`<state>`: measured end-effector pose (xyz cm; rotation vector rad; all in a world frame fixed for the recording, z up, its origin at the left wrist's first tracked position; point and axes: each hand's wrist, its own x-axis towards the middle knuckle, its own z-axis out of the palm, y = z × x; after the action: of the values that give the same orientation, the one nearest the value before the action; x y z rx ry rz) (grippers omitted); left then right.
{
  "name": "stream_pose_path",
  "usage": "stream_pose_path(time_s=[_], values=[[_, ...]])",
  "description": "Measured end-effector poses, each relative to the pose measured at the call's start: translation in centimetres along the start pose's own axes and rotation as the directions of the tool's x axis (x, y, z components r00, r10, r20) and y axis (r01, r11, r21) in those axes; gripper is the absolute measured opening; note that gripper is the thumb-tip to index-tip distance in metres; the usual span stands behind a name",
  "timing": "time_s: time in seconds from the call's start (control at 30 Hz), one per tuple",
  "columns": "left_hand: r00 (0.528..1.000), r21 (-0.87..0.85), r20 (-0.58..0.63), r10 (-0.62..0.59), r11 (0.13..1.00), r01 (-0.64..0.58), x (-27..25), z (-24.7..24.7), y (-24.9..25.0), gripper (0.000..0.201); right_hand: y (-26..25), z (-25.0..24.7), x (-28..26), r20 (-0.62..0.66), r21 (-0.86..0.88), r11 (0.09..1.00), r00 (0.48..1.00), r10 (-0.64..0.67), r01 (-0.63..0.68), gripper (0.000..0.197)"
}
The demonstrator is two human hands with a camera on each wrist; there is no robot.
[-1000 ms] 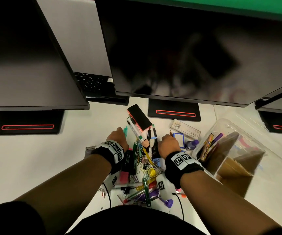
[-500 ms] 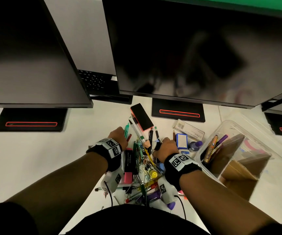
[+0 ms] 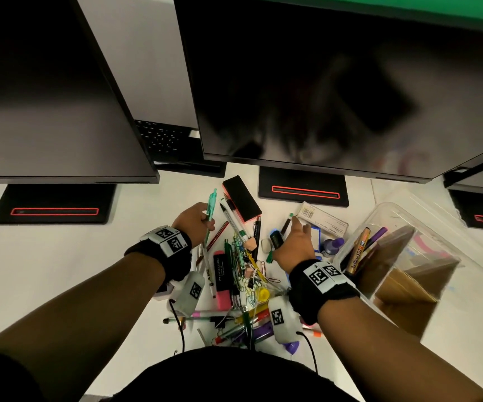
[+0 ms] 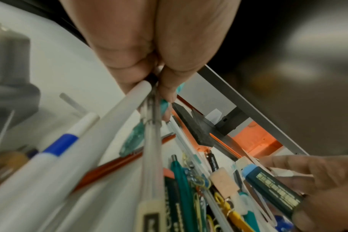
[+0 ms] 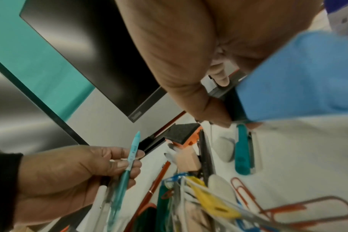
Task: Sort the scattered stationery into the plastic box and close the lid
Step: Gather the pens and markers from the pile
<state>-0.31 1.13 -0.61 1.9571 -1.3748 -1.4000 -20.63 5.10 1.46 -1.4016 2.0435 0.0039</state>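
You're early on: your left hand (image 3: 195, 220) grips pens (image 3: 209, 216), your right hand (image 3: 294, 245) holds markers (image 3: 276, 238), few items in the box (image 3: 426, 227) beside it, most stationery (image 3: 243, 274) between your hands.

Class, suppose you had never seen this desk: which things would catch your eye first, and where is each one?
First comes the heap of pens, markers and paper clips on the white desk between the two wrists. The left hand grips a teal pen with others, while the right hand holds a dark marker. Further right lies the clear plastic box, tipped open, with an orange marker inside.
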Motion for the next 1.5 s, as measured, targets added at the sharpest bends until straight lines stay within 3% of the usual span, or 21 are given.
stream_pose_path(time_s=[0.07, 0.17, 0.3, 0.4, 0.47, 0.57, 0.7, 0.93, 1.1, 1.27, 1.4, 1.5], values=[[1.0, -0.086, 0.005, -0.008, 0.996, 0.008, -0.2, -0.1, 0.3, 0.039, 0.1, -0.5, -0.3, 0.015, -0.007, 1.0, 1.0, -0.001, 0.001, 0.077], [0.999, -0.192, -0.018, -0.044, 0.981, 0.04, -0.1, -0.3, 0.3, 0.04, 0.7, -0.6, -0.4, -0.046, 0.086, 0.996, 0.999, 0.005, -0.001, 0.047], [0.995, -0.368, -0.04, -0.086, 0.928, 0.066, -0.6, -0.3, 0.5, 0.039, 0.9, -0.1, -0.6, -0.062, 0.318, 0.948, 0.998, 0.023, -0.002, 0.041], [0.996, -0.499, -0.028, -0.083, 0.865, 0.058, -0.9, 0.1, 1.4, 0.038, -0.4, -0.5, -1.9, 0.099, 0.57, 0.822, 0.99, -0.096, 0.023, 0.026], [0.998, -0.543, -0.015, -0.06, 0.839, 0.042, -0.9, 0.4, 2.0, 0.039, -1.7, -0.6, -2.9, 0.239, 0.633, 0.774, 0.947, -0.212, 0.014, 0.025], [0.999, -0.581, 0.037, 0.003, 0.814, 0.019, -1.5, 0.6, 3.0, 0.038, -3.3, -0.1, -3.4, 0.273, 0.656, 0.753, 0.916, -0.296, 0.048, 0.019], [0.989, -0.62, 0.125, 0.085, 0.784, 0.011, -2.6, 1.1, 3.7, 0.039, -4.5, -0.3, -2.7, 0.196, 0.7, 0.712, 0.945, -0.261, 0.052, 0.018], [0.987, -0.631, 0.136, 0.08, 0.776, 0.024, -3.3, 0.8, 3.5, 0.037, -3.9, 0.1, -2.6, 0.25, 0.747, 0.664, 0.937, -0.245, -0.026, 0.013], [0.998, -0.651, -0.055, -0.013, 0.758, -0.026, -2.1, -0.2, 2.9, 0.039, -2.6, 0.0, -3.3, 0.314, 0.799, 0.592, 0.913, -0.261, -0.106, 0.005], [0.985, -0.621, -0.166, -0.039, 0.78, -0.074, -1.7, -0.9, 3.3, 0.037, -2.2, -0.5, -3.7, 0.332, 0.772, 0.634, 0.88, -0.339, -0.047, 0.007], [0.983, -0.738, -0.164, -0.087, 0.672, -0.063, -2.3, -0.4, 3.6, 0.039, -2.5, -0.1, -3.9, 0.311, 0.726, 0.687, 0.874, -0.373, 0.035, 0.018], [0.986, -0.831, -0.082, -0.145, 0.555, 0.012, -2.9, 0.1, 4.0, 0.042, -3.0, 0.8, -3.8, 0.279, 0.688, 0.722, 0.891, -0.36, 0.076, 0.018]])
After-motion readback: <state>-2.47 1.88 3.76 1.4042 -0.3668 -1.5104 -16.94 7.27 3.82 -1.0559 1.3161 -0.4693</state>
